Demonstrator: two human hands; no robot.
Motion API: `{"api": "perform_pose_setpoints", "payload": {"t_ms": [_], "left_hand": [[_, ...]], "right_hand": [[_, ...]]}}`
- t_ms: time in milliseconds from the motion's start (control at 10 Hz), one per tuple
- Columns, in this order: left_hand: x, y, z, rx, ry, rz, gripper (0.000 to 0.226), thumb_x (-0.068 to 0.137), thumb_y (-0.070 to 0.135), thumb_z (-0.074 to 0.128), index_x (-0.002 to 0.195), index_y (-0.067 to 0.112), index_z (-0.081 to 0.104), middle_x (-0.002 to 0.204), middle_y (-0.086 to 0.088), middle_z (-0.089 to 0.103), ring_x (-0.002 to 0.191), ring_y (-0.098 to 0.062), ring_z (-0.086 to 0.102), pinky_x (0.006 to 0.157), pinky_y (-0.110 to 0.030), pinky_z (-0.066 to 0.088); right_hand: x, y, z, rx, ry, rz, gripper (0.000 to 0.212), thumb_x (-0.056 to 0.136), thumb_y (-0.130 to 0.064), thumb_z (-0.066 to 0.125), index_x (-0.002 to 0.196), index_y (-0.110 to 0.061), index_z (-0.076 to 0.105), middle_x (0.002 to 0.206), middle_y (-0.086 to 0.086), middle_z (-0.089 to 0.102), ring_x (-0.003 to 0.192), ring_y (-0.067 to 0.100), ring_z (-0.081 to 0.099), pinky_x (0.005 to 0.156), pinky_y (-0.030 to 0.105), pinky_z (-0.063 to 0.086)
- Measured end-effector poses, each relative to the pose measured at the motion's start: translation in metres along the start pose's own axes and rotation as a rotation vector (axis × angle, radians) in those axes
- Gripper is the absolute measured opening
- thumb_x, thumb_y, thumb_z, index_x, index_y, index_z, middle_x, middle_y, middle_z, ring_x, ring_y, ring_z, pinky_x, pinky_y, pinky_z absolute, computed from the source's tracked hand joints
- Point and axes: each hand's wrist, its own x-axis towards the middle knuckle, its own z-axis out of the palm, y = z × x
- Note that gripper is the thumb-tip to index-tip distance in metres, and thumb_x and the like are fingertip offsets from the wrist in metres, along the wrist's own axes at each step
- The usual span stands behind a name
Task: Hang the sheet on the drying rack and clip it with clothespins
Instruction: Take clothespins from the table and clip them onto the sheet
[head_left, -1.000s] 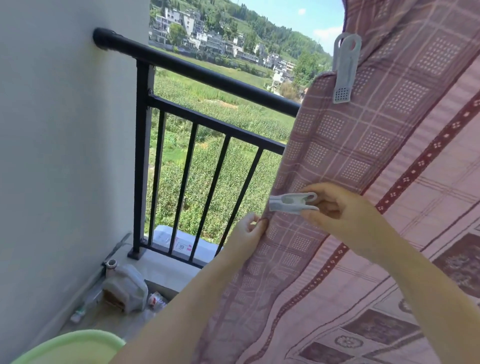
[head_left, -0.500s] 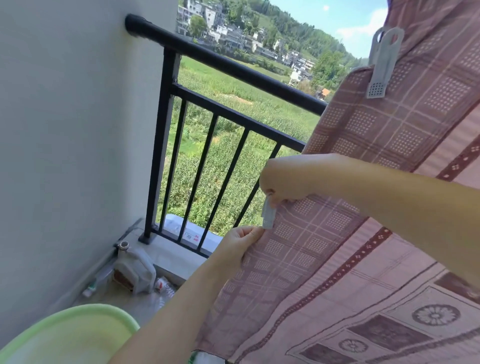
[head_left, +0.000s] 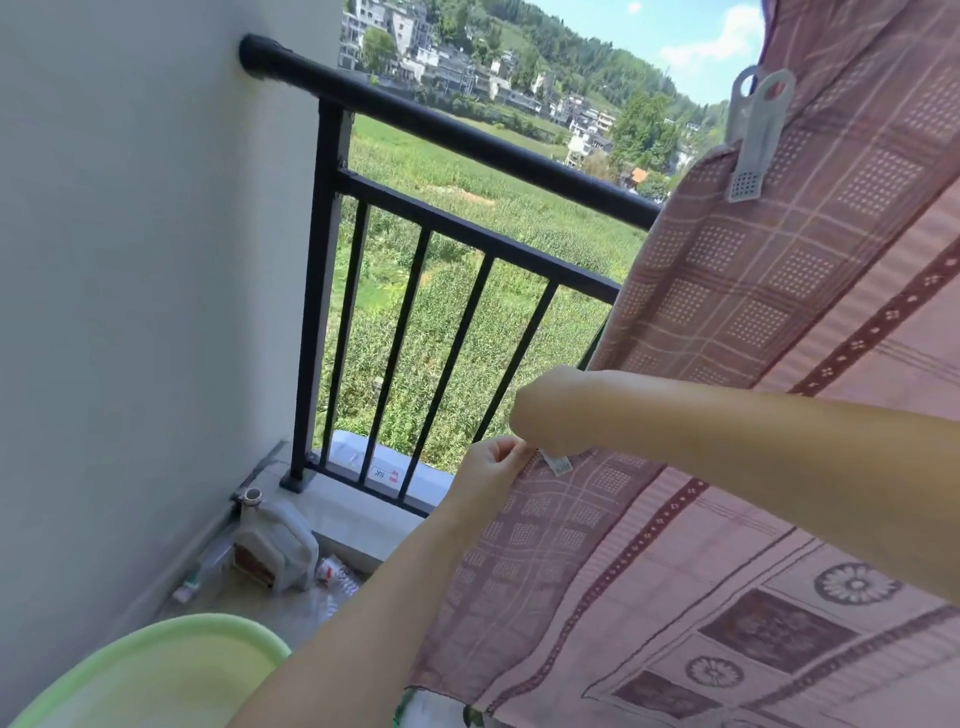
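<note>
A pink patterned sheet (head_left: 753, 322) hangs down the right side of the view, over a support hidden beneath it. One pale grey clothespin (head_left: 754, 140) is clipped on its upper left edge. My left hand (head_left: 491, 467) pinches the sheet's left edge lower down. My right hand (head_left: 550, 410) grips a second clothespin (head_left: 557, 462) at that same edge; only its tip shows below my fingers. The rack itself is hidden.
A black balcony railing (head_left: 467, 150) runs from the white wall (head_left: 130, 260) to behind the sheet. A plastic jug (head_left: 275, 545) and litter lie in the floor corner. A green basin (head_left: 156, 670) sits at the lower left.
My right hand brought the clothespin from in front of the sheet down onto its left edge, next to my left hand. The view shifted left and down.
</note>
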Motion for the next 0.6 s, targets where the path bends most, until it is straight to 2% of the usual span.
{"api": "perform_pose_setpoints", "payload": {"t_ms": [100, 200, 300, 400, 500, 600], "left_hand": [[-0.002, 0.000, -0.006, 0.002, -0.051, -0.024, 0.039, 0.091, 0.036, 0.053, 0.067, 0.006, 0.057, 0.057, -0.002, 0.043, 0.056, -0.018, 0.033, 0.052, -0.021, 0.025], [-0.002, 0.005, -0.011, 0.101, -0.016, -0.016, 0.024, 0.095, 0.027, 0.048, 0.080, 0.011, 0.058, 0.068, -0.002, 0.050, 0.066, -0.020, 0.044, 0.060, -0.024, 0.037], [-0.007, 0.019, -0.007, 0.266, 0.268, 0.192, 0.009, 0.095, 0.015, 0.044, 0.096, 0.014, 0.053, 0.088, -0.002, 0.053, 0.083, -0.016, 0.051, 0.072, -0.022, 0.043], [-0.012, 0.052, 0.018, 0.367, 0.390, 0.585, 0.021, 0.089, 0.017, 0.041, 0.108, 0.012, 0.049, 0.101, 0.002, 0.048, 0.097, -0.016, 0.047, 0.089, -0.024, 0.038], [-0.018, 0.097, 0.069, 0.497, 0.236, 0.945, 0.036, 0.087, 0.023, 0.041, 0.121, 0.010, 0.042, 0.115, -0.003, 0.046, 0.113, -0.018, 0.039, 0.101, -0.027, 0.028], [-0.014, 0.139, 0.135, 0.664, 0.067, 1.169, 0.045, 0.088, 0.026, 0.041, 0.129, 0.007, 0.037, 0.127, -0.015, 0.047, 0.120, -0.023, 0.036, 0.106, -0.037, 0.027]], "right_hand": [[-0.019, -0.003, 0.022, -0.013, 0.205, 0.040, 0.037, 0.092, -0.028, 0.050, 0.127, -0.017, 0.046, 0.117, 0.003, 0.055, 0.104, 0.021, 0.053, 0.085, 0.034, 0.041], [-0.040, 0.002, 0.058, 0.105, 0.522, 0.092, 0.053, 0.091, -0.039, 0.047, 0.140, -0.024, 0.033, 0.143, 0.008, 0.040, 0.132, 0.026, 0.037, 0.108, 0.045, 0.028], [-0.069, 0.005, 0.096, 0.188, 0.967, 0.161, 0.051, 0.086, -0.042, 0.054, 0.132, -0.020, 0.047, 0.136, 0.006, 0.053, 0.128, 0.023, 0.046, 0.111, 0.044, 0.028], [-0.108, 0.008, 0.127, 0.285, 1.132, 0.383, 0.043, 0.091, -0.038, 0.049, 0.129, -0.019, 0.049, 0.135, 0.005, 0.053, 0.127, 0.022, 0.046, 0.109, 0.047, 0.030], [-0.156, 0.021, 0.159, 0.322, 1.182, 0.689, 0.040, 0.094, -0.035, 0.042, 0.130, -0.017, 0.044, 0.135, 0.009, 0.052, 0.127, 0.026, 0.046, 0.105, 0.053, 0.034], [-0.208, 0.034, 0.197, 0.382, 1.171, 1.027, 0.043, 0.094, -0.036, 0.037, 0.132, -0.016, 0.042, 0.138, 0.011, 0.048, 0.129, 0.026, 0.039, 0.106, 0.054, 0.030]]}}
